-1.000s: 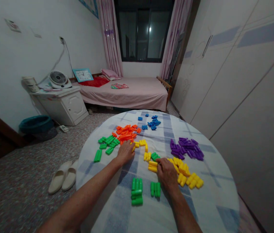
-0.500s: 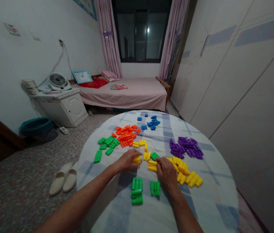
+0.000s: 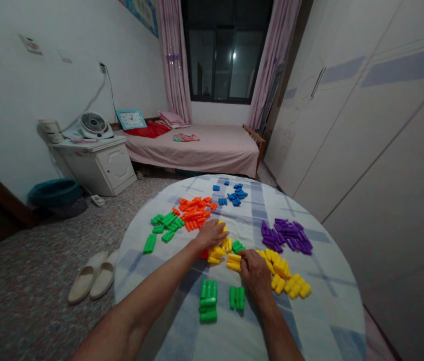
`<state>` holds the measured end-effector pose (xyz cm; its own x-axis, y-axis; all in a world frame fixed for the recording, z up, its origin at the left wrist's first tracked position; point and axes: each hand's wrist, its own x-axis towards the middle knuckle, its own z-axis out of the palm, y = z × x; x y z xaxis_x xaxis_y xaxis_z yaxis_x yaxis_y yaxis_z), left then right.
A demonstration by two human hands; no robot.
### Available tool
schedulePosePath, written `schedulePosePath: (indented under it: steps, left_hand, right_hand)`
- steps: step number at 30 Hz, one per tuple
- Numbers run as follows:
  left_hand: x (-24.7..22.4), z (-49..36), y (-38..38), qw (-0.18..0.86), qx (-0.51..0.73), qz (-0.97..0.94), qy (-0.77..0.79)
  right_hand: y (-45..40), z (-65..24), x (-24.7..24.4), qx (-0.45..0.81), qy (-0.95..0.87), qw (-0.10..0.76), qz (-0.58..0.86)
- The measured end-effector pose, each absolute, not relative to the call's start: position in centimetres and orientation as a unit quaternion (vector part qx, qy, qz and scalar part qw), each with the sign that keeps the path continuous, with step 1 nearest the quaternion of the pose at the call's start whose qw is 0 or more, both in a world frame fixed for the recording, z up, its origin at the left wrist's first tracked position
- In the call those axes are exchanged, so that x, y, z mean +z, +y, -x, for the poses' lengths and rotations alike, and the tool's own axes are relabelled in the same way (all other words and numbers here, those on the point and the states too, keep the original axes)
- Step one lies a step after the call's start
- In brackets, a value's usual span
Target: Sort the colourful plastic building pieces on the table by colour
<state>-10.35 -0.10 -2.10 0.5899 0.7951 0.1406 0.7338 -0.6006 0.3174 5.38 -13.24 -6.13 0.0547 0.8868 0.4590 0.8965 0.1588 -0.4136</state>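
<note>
My left hand (image 3: 212, 233) reaches over a small group of yellow plastic blocks (image 3: 216, 253) near the table's middle, fingers stretched out and nothing visibly gripped. Under its wrist shows a bit of an orange-red block (image 3: 204, 254). My right hand (image 3: 256, 268) rests on the cloth with bent fingers at the right end of a yellow block pair (image 3: 233, 262); the fingertips are partly hidden. Just beyond it lies a small green block (image 3: 238, 246). Nearer me are a joined green block stack (image 3: 208, 301) and a separate green block group (image 3: 237, 298).
The round table has a checked cloth (image 3: 174, 336). Around the hands lie orange blocks (image 3: 196, 213), green blocks (image 3: 169, 223), blue blocks (image 3: 236, 195), purple blocks (image 3: 287, 234) and a yellow pile (image 3: 277, 265). A bed (image 3: 197, 150) and a wardrobe (image 3: 347, 125) stand beyond.
My left hand has moved forward from the yellow blocks it was at, which now lie on the cloth, to yellow blocks farther away. My right hand has barely moved. The camera view has shifted slightly.
</note>
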Motion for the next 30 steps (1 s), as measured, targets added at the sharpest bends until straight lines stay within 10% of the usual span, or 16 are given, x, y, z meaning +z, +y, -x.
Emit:
schedulePosePath:
  steps: [30]
  left_hand:
    - [-0.6,5.1,-4.3,0.094,0.026,-0.922,0.375]
  right_hand:
    - [-12.7,-5.7,-6.5,0.05,-0.616,0.448,0.646]
